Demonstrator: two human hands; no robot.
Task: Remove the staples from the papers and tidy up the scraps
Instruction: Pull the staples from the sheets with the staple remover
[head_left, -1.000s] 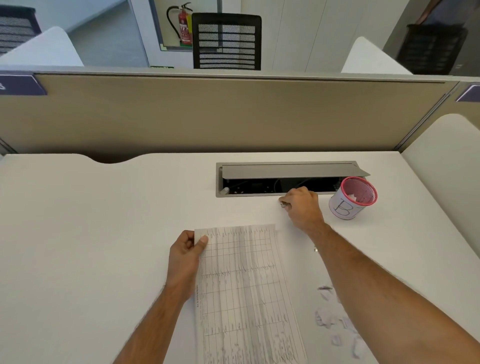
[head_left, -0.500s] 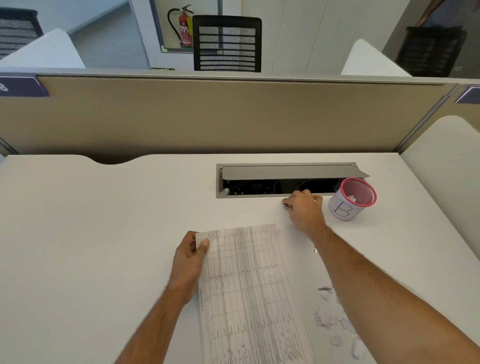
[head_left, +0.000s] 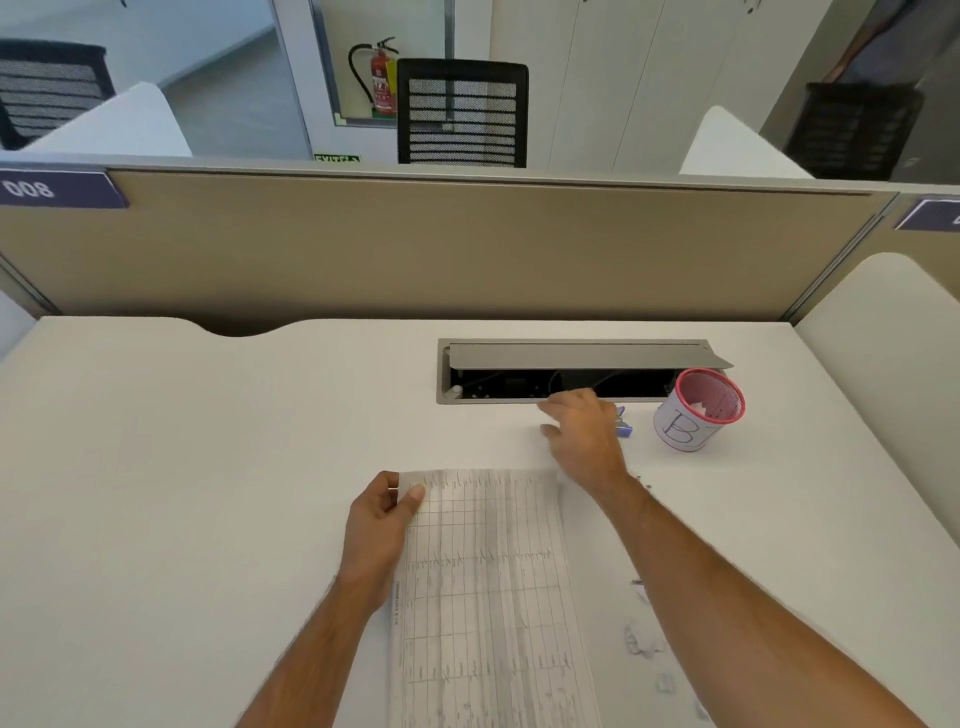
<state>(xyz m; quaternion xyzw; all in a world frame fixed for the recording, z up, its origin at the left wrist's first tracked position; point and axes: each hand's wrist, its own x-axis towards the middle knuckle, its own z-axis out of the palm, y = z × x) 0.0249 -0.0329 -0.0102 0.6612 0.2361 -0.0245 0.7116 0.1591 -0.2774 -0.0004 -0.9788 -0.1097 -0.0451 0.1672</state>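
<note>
A printed table sheet, the papers (head_left: 488, 597), lies lengthwise on the white desk (head_left: 208, 493). My left hand (head_left: 379, 525) pinches its top left corner between thumb and fingers. My right hand (head_left: 587, 441) hovers past the sheet's top right corner with relaxed, spread fingers and holds nothing. A small blue and silver staple remover (head_left: 625, 425) lies on the desk just right of that hand. Torn white paper scraps (head_left: 647, 642) are scattered beside my right forearm.
A pink mesh cup (head_left: 698, 410) wrapped in paper marked "B" stands at the right, with scraps inside. Behind my right hand is an open cable box (head_left: 571, 374) set into the desk. A beige partition (head_left: 441, 249) closes off the back.
My right hand has let go of the staple remover, which now lies on the desk, and has drawn back toward the papers with its fingers spread. The left hand keeps its hold.
</note>
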